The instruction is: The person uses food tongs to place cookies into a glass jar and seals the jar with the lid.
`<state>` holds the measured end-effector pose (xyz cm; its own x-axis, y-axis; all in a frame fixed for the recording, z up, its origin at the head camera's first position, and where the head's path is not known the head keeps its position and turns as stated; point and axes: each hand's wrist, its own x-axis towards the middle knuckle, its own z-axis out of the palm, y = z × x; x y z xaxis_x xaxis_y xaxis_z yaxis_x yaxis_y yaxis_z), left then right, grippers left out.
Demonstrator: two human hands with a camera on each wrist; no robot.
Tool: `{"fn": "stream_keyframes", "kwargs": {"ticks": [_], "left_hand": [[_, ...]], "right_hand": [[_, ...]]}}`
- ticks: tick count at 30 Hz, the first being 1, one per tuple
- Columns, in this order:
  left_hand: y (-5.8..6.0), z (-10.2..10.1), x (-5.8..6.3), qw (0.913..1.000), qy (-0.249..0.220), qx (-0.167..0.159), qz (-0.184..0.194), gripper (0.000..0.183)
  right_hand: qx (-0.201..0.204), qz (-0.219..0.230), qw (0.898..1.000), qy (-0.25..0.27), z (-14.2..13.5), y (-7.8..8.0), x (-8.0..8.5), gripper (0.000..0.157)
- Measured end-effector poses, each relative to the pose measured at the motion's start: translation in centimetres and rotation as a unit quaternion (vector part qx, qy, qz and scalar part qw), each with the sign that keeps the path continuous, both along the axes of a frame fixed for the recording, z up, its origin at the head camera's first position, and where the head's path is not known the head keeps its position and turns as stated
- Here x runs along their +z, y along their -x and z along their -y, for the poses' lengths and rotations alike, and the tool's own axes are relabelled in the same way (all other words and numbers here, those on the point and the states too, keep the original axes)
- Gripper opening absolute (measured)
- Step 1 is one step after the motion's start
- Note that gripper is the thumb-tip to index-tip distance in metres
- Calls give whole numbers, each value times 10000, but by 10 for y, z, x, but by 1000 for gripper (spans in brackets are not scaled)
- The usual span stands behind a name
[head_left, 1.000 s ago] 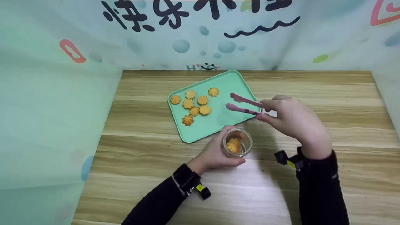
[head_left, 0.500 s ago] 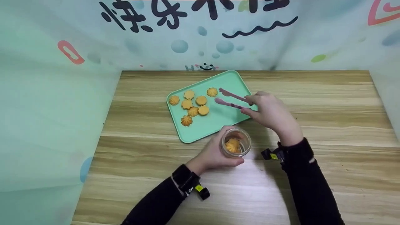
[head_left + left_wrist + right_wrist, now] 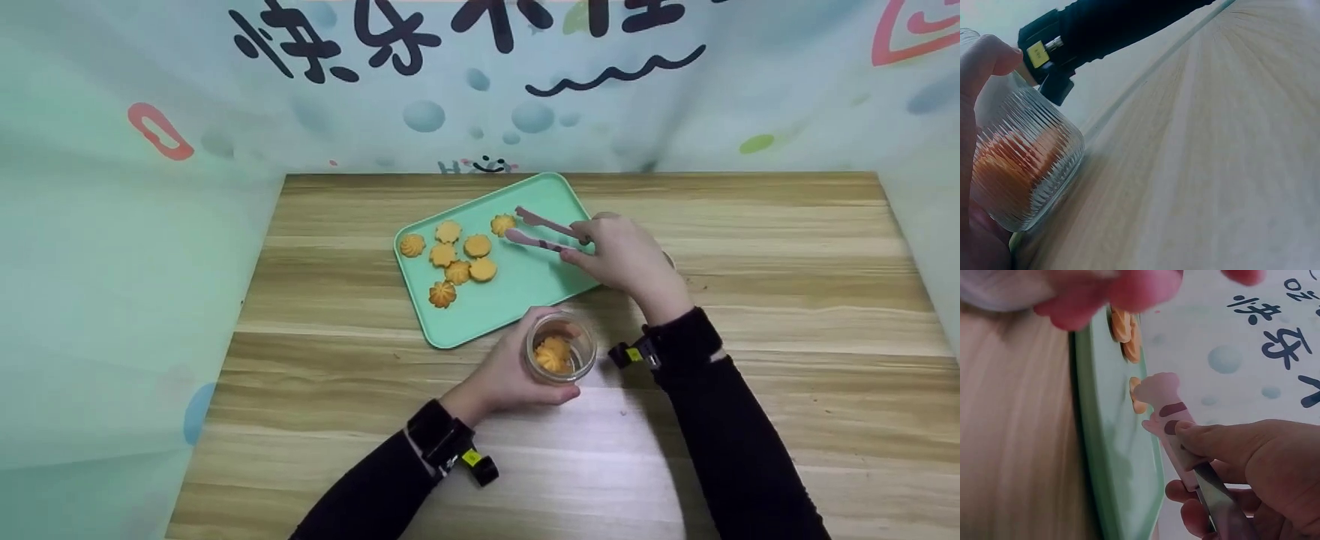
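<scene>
A clear ribbed glass jar [image 3: 561, 381] with a few cookies [image 3: 553, 354] inside is gripped by my left hand [image 3: 510, 371] in front of the tray; the left wrist view shows the jar [image 3: 1044, 129] tilted there. My right hand [image 3: 619, 253] pinches pink tongs [image 3: 551, 223] with metal handles, seen closely in the right wrist view [image 3: 1202, 478]. The tongs' tips are spread apart beside a single cookie [image 3: 502, 224] on the green tray [image 3: 540, 281]. Whether the tips touch that cookie cannot be told.
Several more cookies [image 3: 457, 271] lie on the tray's left half, some touching. The tray sits at an angle on a wood-grain table [image 3: 330, 375]. A printed cloth backdrop [image 3: 360, 127] stands behind and along the sides.
My right hand has moved left and slightly away from me, bringing the spread tongs to the single cookie. My left hand keeps holding the jar in the same place.
</scene>
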<state>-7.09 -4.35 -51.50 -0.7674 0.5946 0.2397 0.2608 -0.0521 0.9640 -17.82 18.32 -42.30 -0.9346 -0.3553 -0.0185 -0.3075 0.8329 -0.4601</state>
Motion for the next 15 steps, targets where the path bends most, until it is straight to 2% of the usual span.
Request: {"fn": "stream_keyframes", "kwargs": {"ticks": [7,15], "left_hand": [[-1,0,1,10000,-12,-11,-23,94],[0,0,3,10000,-24,-19,-12,94]], "right_hand": [[-16,274,9995,-135,13,17,4,40],[32,179,9995,-255,22,20,0,35]]}}
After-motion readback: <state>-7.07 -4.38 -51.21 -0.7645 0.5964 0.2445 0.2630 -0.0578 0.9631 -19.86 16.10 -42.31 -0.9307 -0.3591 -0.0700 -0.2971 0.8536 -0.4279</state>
